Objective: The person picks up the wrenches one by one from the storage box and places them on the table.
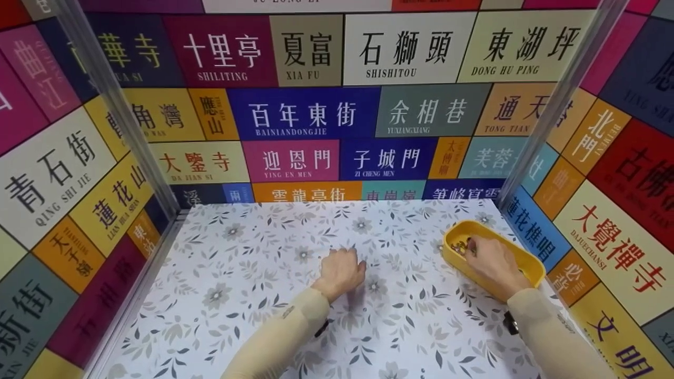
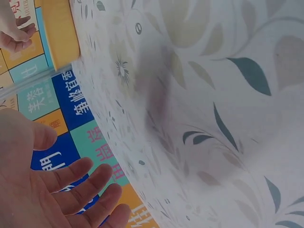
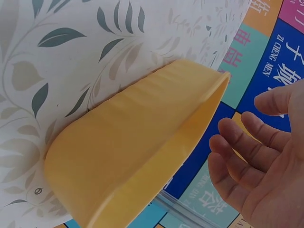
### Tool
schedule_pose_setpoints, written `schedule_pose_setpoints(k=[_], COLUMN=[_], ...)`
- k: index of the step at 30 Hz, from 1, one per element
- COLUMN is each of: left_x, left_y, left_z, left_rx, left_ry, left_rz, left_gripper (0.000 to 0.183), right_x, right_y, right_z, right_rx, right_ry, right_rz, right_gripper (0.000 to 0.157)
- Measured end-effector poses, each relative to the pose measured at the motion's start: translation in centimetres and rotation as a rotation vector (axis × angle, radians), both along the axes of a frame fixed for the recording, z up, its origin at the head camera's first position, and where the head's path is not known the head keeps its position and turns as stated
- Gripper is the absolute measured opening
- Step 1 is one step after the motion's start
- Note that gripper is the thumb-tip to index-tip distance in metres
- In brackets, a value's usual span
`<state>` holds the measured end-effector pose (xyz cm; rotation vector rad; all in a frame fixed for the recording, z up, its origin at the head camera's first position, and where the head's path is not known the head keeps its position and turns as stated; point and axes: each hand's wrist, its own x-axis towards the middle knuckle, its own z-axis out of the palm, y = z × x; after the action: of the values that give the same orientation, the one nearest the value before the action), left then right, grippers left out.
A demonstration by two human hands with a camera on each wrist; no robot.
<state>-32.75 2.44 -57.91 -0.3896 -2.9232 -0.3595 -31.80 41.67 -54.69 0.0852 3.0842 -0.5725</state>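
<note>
A long yellow box point(image 1: 492, 284) with rounded ends stands at the right side of the table. Several small, dark and coloured pieces point(image 1: 459, 246) lie inside its far left end, too small to name. My right hand point(image 1: 491, 262) is over the box, its fingertips near those pieces. In the right wrist view the fingers point(image 3: 240, 164) are loosely bent, the thumb apart from them and nothing visible between. Above the middle of the table hangs my left hand point(image 1: 341, 272), holding nothing. Its fingers point(image 2: 76, 192) are spread and slightly bent in the left wrist view.
A white cloth with grey leaves and flowers covers the table point(image 1: 253, 252). Around it stand panels point(image 1: 310, 113) printed with coloured signs, joined by metal posts point(image 1: 124, 105) at the corners. The box lies close to the right panel.
</note>
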Motion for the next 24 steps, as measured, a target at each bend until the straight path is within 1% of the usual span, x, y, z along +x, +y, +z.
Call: schedule_pose_setpoints(k=[7, 14, 20, 24], left_x=[0.1, 0.8, 1.2, 1.2], left_y=[1.2, 2.2, 3.4, 4.5], left_z=[0.1, -0.3, -0.1, 0.0], left_rx=[0.035, 0.05, 0.041, 0.014], left_ry=[0.0, 0.05, 0.051, 0.034], left_rz=[-0.017, -0.048, -0.063, -0.074], left_gripper=[0.041, 0.04, 0.041, 0.043], right_x=[0.2, 0.7, 1.2, 1.3], right_y=[0.6, 1.0, 1.9, 2.6], right_z=[-0.1, 0.1, 0.0, -0.1], right_rx=[-0.008, -0.004, 0.01, 0.023], right_ry=[-0.026, -0.019, 0.008, 0.005], right_rz=[-0.011, 0.0, 0.002, -0.008], right_gripper=[0.028, 0.027, 0.031, 0.029])
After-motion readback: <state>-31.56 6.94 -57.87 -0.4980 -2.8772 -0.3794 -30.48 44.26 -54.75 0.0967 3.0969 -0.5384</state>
